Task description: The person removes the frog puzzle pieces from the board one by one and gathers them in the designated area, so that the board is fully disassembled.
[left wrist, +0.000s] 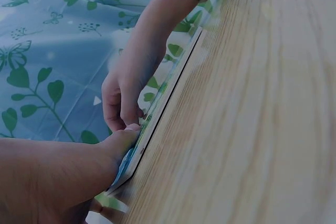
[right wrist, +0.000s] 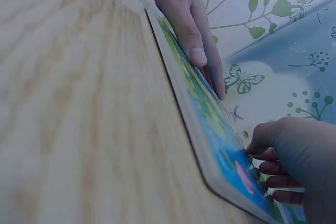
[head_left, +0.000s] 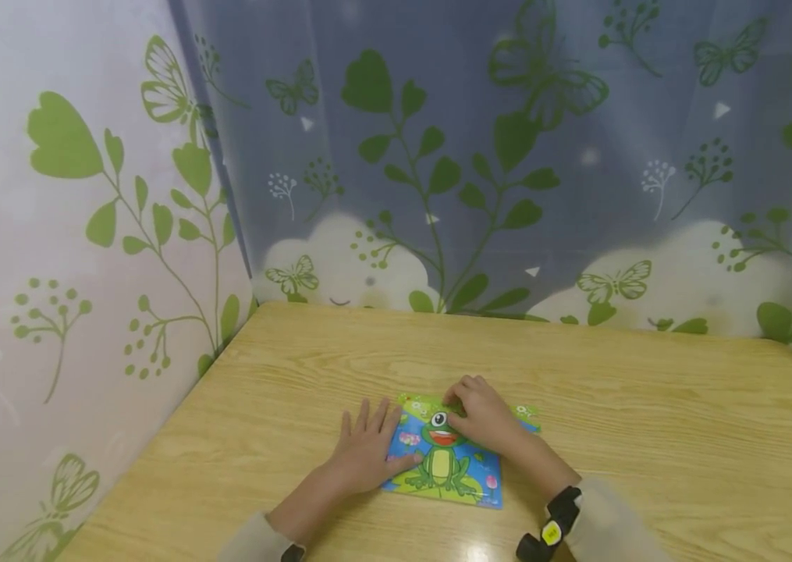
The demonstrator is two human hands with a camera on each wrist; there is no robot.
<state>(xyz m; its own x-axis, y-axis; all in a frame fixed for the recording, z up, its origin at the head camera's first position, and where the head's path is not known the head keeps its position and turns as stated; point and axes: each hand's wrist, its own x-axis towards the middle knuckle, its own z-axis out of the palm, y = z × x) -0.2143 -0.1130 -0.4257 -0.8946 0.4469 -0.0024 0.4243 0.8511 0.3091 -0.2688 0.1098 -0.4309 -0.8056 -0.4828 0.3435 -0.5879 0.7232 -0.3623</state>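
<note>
A frog picture puzzle [head_left: 441, 464] in green and blue lies on the table. My left hand [head_left: 364, 453] rests flat at its left side, fingers spread, with the thumb lying over the picture near the frog's body. Over the upper right part, my right hand [head_left: 483, 414] curls thumb and fingers down beside the frog's eye. A green and blue puzzle piece [head_left: 525, 412] with a white flower shows from beneath it, jutting past the right edge; my right hand pinches it, its middle hidden. In the right wrist view, the curled fingertips [right wrist: 270, 167] are right at the glossy surface.
The wood-grain table [head_left: 311, 351] extends around the puzzle. A pale curtain [head_left: 87, 234] with green leaves hangs along the left side, and a blue-grey curtain [head_left: 452, 47] with butterflies hangs behind the back edge. A black band [head_left: 564, 511] circles my right wrist.
</note>
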